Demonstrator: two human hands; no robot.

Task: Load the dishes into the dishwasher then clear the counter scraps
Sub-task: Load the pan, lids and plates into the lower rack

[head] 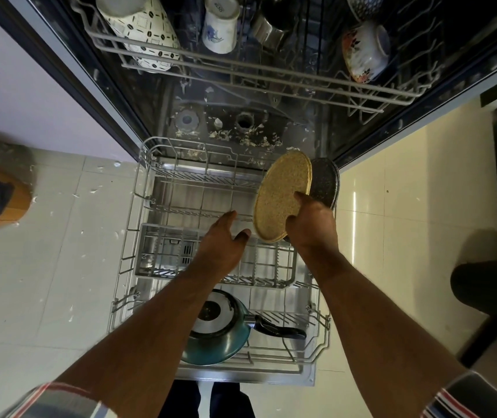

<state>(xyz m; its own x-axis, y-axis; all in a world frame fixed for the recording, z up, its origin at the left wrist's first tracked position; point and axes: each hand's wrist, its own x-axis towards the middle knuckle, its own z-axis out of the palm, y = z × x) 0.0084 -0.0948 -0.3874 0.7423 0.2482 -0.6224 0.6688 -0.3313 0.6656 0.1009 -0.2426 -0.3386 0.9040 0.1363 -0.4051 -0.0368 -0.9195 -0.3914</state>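
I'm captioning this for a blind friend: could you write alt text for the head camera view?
Seen from above, a person's right hand holds a round yellow plate on edge over the pulled-out lower dishwasher rack, beside a dark speckled plate; the left hand reaches open beside it. A teal pan lies in the rack, and cups sit in the upper rack.

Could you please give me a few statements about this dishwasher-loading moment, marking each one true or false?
1. The right hand grips a yellow speckled plate. True.
2. The left hand holds a mug. False: it is open and holds nothing.
3. A teal pan lies in the lower rack. True.
4. The upper rack holds nothing. False: cups and a floral bowl sit in it.
5. A dark speckled plate stands just behind the yellow one. True.
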